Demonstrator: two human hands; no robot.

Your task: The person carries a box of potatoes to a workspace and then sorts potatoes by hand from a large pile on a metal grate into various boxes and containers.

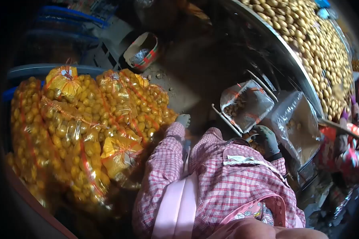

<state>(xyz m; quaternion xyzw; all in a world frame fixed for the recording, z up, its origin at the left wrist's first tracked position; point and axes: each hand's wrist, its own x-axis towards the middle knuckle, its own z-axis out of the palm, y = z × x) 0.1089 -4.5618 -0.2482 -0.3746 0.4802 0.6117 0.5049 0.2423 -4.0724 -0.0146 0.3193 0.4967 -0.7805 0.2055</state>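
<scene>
My left hand [183,119], in a grey glove, hangs low beside the right end of a group of yellow mesh sacks [83,115]. Its back shows from above, while its fingers are mostly hidden beneath it. The sacks are filled with round, potato-like produce and have red stripes and ties. On my other side, my gloved right hand [266,140] is bent with curled fingers at the near end of a white-framed basket [247,104] lined with plastic. What those fingers hold I cannot tell. Some small produce lies in the basket.
A plastic-lined box [294,127] stands right of my right hand. Behind it, a metal-edged bed [327,55] is heaped with produce. A striped basket [141,51] with clear plastic sits on the floor farther off. Another person's bright clothing [353,155] shows at the right edge.
</scene>
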